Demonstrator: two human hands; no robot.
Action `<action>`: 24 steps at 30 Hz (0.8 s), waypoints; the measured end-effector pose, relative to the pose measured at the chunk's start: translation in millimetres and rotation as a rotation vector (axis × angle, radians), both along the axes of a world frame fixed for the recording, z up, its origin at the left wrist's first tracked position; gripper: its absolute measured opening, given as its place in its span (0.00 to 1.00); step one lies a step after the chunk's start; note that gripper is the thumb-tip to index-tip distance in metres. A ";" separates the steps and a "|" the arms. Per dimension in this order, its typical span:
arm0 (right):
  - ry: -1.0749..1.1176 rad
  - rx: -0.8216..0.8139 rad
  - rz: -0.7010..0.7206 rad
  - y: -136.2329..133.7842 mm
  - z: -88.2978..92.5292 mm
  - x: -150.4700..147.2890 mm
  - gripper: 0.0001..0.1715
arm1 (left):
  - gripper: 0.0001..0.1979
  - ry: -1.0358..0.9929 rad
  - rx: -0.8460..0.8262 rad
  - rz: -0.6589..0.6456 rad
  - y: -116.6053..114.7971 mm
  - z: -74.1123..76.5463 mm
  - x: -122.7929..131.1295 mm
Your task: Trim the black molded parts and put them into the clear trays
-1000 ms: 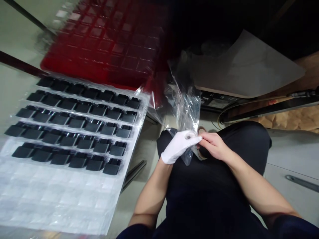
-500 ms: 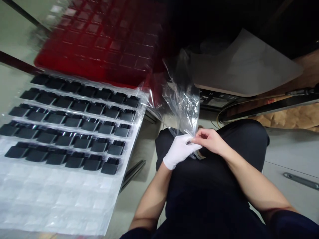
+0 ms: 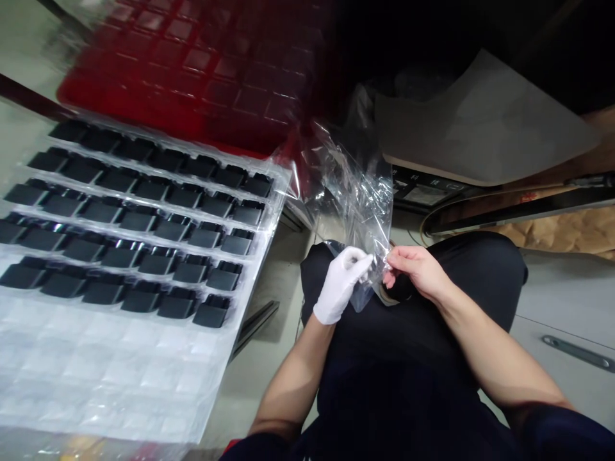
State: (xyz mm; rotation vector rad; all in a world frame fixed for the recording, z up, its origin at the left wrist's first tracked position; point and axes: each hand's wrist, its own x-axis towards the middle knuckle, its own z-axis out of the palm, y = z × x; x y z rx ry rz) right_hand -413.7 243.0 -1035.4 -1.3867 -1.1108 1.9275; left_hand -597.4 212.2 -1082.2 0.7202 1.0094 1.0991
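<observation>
Plastic bag [image 3: 368, 218] held up between the two hands, its crumpled clear film rising above the fingers and its lower end hanging just over the lap [image 3: 480, 269] in dark clothing. No black part visible inside the bag, and the film bunched rather than smoothed out. Left hand [image 3: 342, 285], in a white glove, raised at the lower part of the bag, fingers closed on the film, forearm angling in from the lower left. Right hand [image 3: 416, 272], ungloved, reaching in from the other side, forearm slanting up from the lower right, thumb and fingertips [image 3: 390, 256] pinched on the edge of the bag, just beside the gloved fingers. Off to the left, on the pale worktop [image 3: 262, 301], a clear tray [image 3: 120, 365] with five rows of black parts [image 3: 137, 221] seated in its pockets, all of them in place as far as can be seen, and a lower band of pockets with no dark parts showing. Just beyond its far edge, a red tray [image 3: 192, 70], blurred, with a grid of square cells; any contents too blurred to tell.
</observation>
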 end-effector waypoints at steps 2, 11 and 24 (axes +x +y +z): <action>-0.044 0.070 0.035 -1.0 0.6 -2.2 0.30 | 0.18 0.003 -0.036 -0.056 3.5 7.5 0.6; -0.309 0.330 0.138 -5.6 3.7 -8.5 0.22 | 0.18 -0.066 -0.096 -0.076 12.2 7.4 2.2; -0.687 1.158 0.061 -2.8 53.3 -2.3 0.05 | 0.13 0.527 0.453 -0.083 4.7 6.7 20.5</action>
